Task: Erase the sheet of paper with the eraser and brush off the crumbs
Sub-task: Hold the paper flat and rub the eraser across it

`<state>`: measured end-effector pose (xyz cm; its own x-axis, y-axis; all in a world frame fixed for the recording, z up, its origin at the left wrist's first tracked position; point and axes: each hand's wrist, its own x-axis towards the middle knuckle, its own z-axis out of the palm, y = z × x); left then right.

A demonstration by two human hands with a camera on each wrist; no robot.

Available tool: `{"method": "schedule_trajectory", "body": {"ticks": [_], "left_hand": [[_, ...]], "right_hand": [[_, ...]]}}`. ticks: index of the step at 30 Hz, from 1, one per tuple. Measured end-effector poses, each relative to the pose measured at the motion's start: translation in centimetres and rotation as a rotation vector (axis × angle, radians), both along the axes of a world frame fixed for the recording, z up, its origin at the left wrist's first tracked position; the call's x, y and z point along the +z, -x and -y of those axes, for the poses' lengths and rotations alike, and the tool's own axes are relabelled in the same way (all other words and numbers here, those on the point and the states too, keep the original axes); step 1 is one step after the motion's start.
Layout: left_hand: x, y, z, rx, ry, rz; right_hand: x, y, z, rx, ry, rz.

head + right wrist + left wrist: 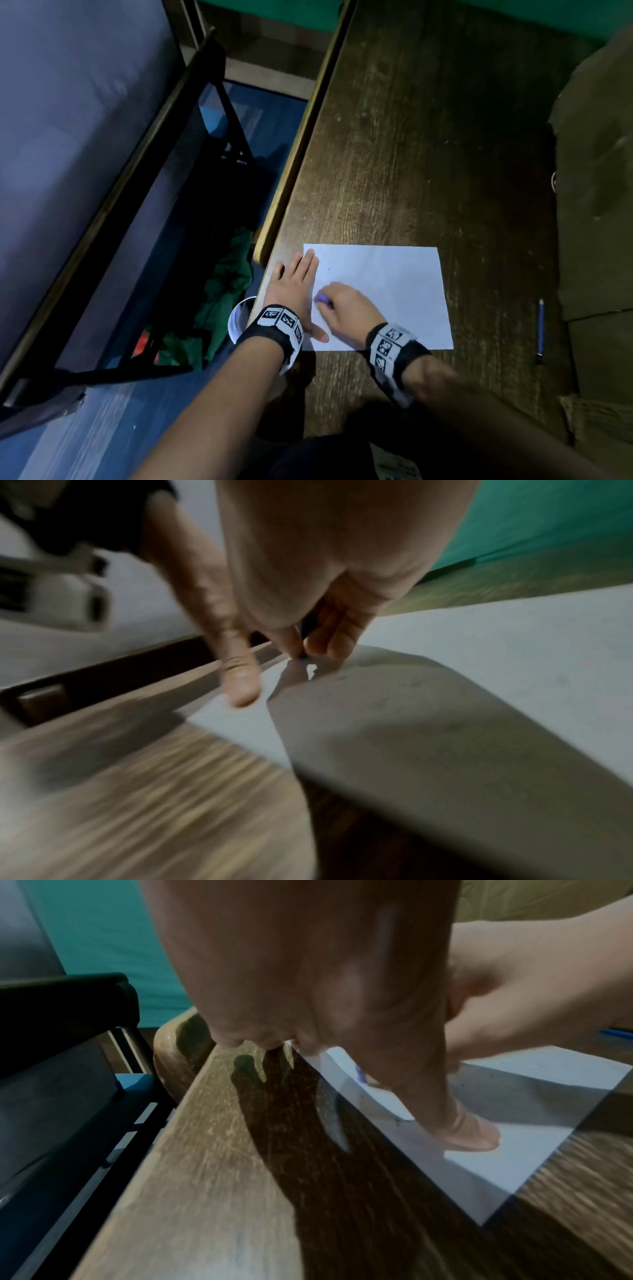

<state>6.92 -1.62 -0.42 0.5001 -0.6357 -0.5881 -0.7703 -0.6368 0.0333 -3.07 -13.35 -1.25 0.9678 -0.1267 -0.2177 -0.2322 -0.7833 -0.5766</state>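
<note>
Eraser (323, 298) pinched in right hand (346, 310) on paper (394, 284), left hand (294, 291) flat, cup (236, 320) contents unclear

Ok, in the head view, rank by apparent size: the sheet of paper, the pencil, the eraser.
1. sheet of paper, by far the largest.
2. pencil, long but thin.
3. eraser, only a small purple bit showing; the right hand covers the rest.

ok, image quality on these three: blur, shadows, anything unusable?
Head view: dim, right hand and eraser smeared. Left wrist view: mostly sharp, left hand shadowing table and paper. Right wrist view: heavy motion blur, eraser barely visible.
</note>
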Motion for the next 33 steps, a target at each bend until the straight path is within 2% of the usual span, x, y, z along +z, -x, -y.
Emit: {"method": "schedule_trajectory", "body": {"ticks": [3, 4, 6, 8, 10, 11, 15, 17, 20, 21, 22, 25, 26, 28, 30, 31, 32, 33], "left_hand": [[0.1, 0.0, -0.2, -0.001, 0.005, -0.016], [0.1, -0.1, -0.2, -0.002, 0.005, -0.018], [-0.1, -0.1, -0.1, 0.002, 0.006, -0.026], [-0.5, 0.0, -0.1, 0.008, -0.001, -0.004], [-0.6, 0.0, 0.0, 0.007, -0.004, 0.005], [-0.6, -0.1, 0.0, 0.004, -0.007, 0.0], [-0.3, -0.2, 0.0, 0.008, -0.003, -0.031], [-0.5, -0.2, 0.0, 0.009, 0.002, -0.032], [-1.0, -0.2, -0.2, 0.02, 0.031, -0.023], [-0.9, -0.2, -0.2, 0.019, 0.036, -0.02], [-0.9, -0.2, -0.2, 0.017, 0.027, -0.031], [-0.7, -0.3, -0.1, 0.014, 0.01, -0.055], [-0.6, -0.3, -0.2, 0.015, 0.016, -0.058], [-1.0, -0.3, -0.3, 0.02, 0.035, -0.051], [-1.1, -0.2, -0.4, 0.032, 0.043, -0.022], [-1.1, -0.2, -0.3, 0.032, 0.045, -0.017], [-1.1, -0.2, -0.2, 0.035, 0.041, -0.027], [-1.1, -0.2, -0.2, 0.038, 0.032, -0.054]], "right_hand": [[-0.4, -2.1, 3.4, -0.372, 0.033, 0.075], [-0.4, -2.3, 3.7, -0.442, 0.035, 0.106], [-0.8, -1.6, 2.0, -0.395, 0.009, 0.105], [-0.6, -0.1, -0.9, -0.169, -0.048, 0.023], [-0.3, 0.4, -1.0, 0.0, -0.037, -0.009], [-0.3, -0.4, -0.2, -0.008, -0.017, 0.007], [-0.7, -3.0, 2.7, -0.379, 0.038, 0.103], [-0.7, -2.2, 1.1, -0.293, 0.019, 0.091], [0.2, 0.0, -1.2, 0.081, -0.038, -0.017], [0.4, -0.3, -0.5, 0.118, -0.017, -0.02], [0.3, -1.1, 0.7, 0.075, 0.014, -0.004], [-0.2, -3.2, 4.0, -0.328, 0.061, 0.098], [-0.7, -2.9, 3.7, -0.385, 0.059, 0.122], [-0.7, -1.1, 0.6, -0.282, -0.009, 0.08], [0.1, 1.2, -2.0, -0.018, -0.075, -0.025], [0.4, 1.2, -1.5, 0.04, -0.071, -0.052], [0.1, 0.3, -0.3, 0.02, -0.048, -0.042], [0.0, -1.1, 1.2, -0.082, -0.026, -0.013]]}}
